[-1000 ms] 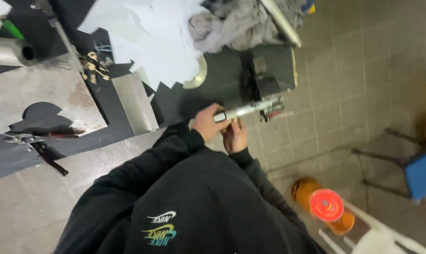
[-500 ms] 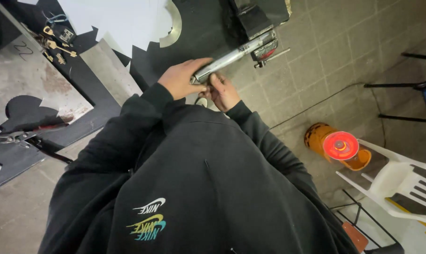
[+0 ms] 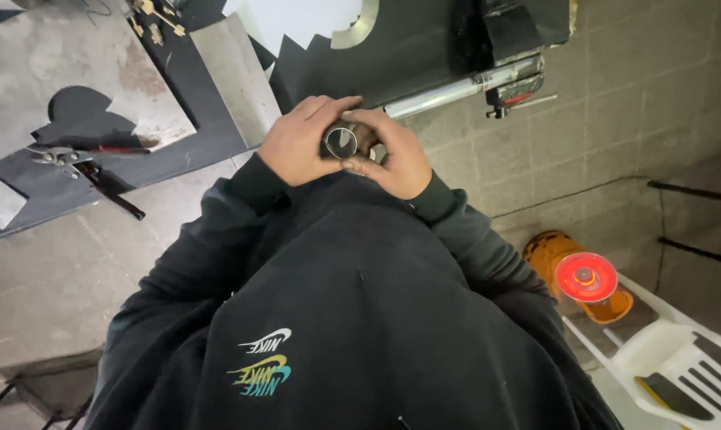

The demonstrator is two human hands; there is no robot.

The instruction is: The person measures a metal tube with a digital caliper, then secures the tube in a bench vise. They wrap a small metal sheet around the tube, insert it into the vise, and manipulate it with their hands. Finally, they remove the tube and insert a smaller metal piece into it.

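The metal tube [image 3: 444, 95] now points its open round end straight up at me, where half a second ago I saw it from the side as a long bar; my head has come over it and both hands have closed in on that near end, so the work has moved from holding the tube to handling its mouth. The far end of the tube sits clamped in the dark bench vise [image 3: 512, 40]. My left hand [image 3: 301, 143] is wrapped around the tube just beside the opening, and my right hand [image 3: 396, 159] is curled against the rim from the other side, fingers closed on it. Left of the tube, tin snips [image 3: 62, 157] lie on the sheet-metal worktop [image 3: 50, 72]
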